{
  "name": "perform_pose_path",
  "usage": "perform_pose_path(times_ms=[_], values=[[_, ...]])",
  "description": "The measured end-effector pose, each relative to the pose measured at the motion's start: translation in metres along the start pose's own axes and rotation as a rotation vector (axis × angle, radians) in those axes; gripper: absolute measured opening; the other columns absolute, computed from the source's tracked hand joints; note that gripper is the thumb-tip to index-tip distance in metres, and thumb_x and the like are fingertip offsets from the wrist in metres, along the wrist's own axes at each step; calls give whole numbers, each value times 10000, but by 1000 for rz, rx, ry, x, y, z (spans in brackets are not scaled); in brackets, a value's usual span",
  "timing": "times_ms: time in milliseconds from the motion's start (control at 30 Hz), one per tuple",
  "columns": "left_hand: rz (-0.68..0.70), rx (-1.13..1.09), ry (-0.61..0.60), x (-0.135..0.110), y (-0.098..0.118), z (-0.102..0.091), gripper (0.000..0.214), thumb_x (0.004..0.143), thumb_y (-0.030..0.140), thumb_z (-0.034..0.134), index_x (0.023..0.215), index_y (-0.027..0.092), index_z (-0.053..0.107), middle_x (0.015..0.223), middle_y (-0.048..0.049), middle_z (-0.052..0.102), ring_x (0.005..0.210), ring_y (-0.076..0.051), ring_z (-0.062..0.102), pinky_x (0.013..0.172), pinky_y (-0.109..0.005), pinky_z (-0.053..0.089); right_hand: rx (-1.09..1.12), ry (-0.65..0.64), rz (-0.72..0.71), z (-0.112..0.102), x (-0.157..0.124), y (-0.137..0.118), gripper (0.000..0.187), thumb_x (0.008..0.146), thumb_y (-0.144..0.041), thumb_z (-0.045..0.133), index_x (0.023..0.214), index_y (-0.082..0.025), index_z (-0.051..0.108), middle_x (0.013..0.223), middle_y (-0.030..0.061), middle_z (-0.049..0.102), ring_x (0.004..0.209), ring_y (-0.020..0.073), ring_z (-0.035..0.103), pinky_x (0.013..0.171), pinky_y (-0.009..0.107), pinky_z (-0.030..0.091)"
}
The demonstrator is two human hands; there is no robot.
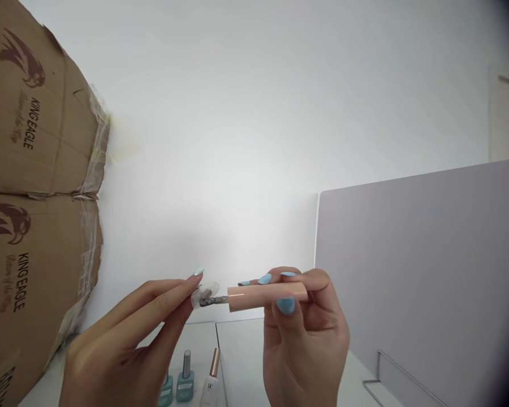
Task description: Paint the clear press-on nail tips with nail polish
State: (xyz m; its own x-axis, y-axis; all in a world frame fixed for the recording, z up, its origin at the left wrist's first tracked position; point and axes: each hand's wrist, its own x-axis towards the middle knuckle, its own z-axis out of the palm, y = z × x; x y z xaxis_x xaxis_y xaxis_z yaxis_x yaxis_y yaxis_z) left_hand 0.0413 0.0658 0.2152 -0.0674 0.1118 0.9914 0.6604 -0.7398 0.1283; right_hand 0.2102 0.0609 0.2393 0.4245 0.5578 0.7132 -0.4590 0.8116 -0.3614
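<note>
My left hand (127, 339) pinches a small clear nail tip (203, 294) between thumb and forefinger, holding it up in front of the white wall. My right hand (305, 333) grips a peach-coloured nail polish brush cap (267, 297) held sideways, fingers wrapped round it. The brush end touches the clear tip, which carries a dark grey smear of polish. Both hands have light blue painted nails.
Two teal polish bottles (185, 381) and a white bottle (210, 384) with a rose-gold cap stand on the white table below my hands. Stacked cardboard boxes (34, 169) fill the left side. A grey partition panel (424, 271) rises at the right.
</note>
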Motion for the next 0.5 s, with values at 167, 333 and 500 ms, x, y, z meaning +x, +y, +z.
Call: perform_pose_path(times_ms=[167, 333, 500], values=[[35, 6, 28, 0, -1, 2, 241, 949, 309, 720, 1150, 399, 819, 1051, 53, 854, 808, -198, 821, 558, -228, 635, -46, -72, -52, -7, 5, 9, 295, 760, -361, 941, 793, -243, 673, 763, -21, 754, 677, 170, 777, 641, 331, 666], [8, 2, 41, -1, 4, 2, 185, 963, 310, 700, 1079, 370, 831, 1008, 42, 857, 753, -185, 809, 552, -231, 621, -115, 31, -39, -9, 7, 12, 345, 745, -402, 946, 791, -233, 649, 734, -15, 755, 695, 165, 761, 663, 315, 633], [44, 66, 26, -2, 0, 0, 196, 969, 286, 695, 1101, 376, 810, 1028, 53, 851, 760, -174, 803, 602, -238, 616, -72, 89, -141, -6, 7, 9, 351, 723, -421, 961, 774, -237, 667, 712, -20, 742, 684, 160, 767, 652, 305, 642]])
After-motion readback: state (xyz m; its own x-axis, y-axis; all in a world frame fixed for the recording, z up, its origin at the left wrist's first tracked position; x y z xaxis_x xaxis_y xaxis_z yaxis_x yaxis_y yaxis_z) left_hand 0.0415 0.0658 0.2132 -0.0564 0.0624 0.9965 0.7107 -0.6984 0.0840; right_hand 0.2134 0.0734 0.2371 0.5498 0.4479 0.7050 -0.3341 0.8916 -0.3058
